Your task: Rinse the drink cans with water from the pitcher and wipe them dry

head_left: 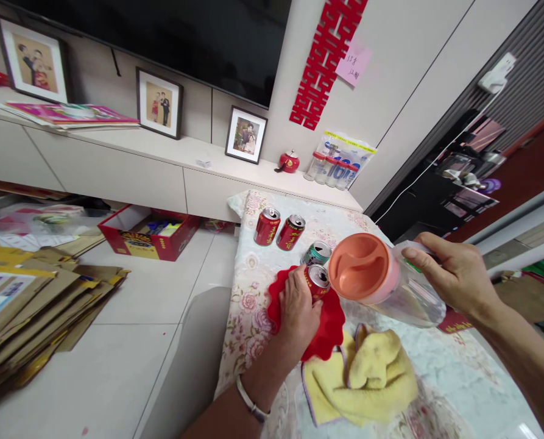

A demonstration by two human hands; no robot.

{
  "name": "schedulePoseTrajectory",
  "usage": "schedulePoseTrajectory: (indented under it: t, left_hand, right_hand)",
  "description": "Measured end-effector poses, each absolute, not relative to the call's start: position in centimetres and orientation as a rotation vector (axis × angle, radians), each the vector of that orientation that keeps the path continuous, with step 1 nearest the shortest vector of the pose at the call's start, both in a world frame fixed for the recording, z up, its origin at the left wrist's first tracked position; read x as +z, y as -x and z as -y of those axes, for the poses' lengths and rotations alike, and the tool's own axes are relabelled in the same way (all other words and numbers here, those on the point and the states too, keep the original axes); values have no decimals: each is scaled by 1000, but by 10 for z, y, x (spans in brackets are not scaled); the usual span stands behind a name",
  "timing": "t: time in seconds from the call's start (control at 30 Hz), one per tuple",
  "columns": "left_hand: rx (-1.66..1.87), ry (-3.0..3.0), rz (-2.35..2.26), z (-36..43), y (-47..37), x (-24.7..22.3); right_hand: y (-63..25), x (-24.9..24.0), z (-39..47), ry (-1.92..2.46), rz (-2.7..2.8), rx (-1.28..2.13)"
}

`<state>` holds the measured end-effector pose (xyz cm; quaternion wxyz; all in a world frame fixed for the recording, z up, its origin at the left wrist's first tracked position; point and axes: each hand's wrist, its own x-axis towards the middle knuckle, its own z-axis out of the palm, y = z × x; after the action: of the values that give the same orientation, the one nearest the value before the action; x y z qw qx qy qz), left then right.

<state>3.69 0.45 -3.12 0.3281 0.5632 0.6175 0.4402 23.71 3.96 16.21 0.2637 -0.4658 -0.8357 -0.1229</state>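
My left hand (295, 306) is closed round a red drink can (318, 280) that stands on a red scalloped mat (327, 332). In my right hand (452, 268) is the handle of a clear plastic pitcher (406, 296) with an orange lid (359, 266). The pitcher is tilted left, its lid close beside the can's top; whether liquid flows cannot be made out. Just behind the held can is a green and silver can (318, 252). Two more red cans, a left one (267, 227) and a right one (291, 232), stand farther back. A yellow cloth (363, 381) lies crumpled in front of the mat.
A flowered tablecloth (248, 329) covers the table. Behind it, a long white cabinet (198, 160) carries photo frames, a red jar (289, 161) and glass jars (329, 171). On the floor at left are a red box (137, 247) and flattened cardboard (38, 305).
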Motion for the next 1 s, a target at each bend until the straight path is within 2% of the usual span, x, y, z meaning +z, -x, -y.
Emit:
schedulePoseTrajectory:
  t: [1.0]
  left_hand:
    - [1106,-1477,-1635,-4,-36,-30]
  right_hand:
    - [-237,167,-39,1238,2299,-387]
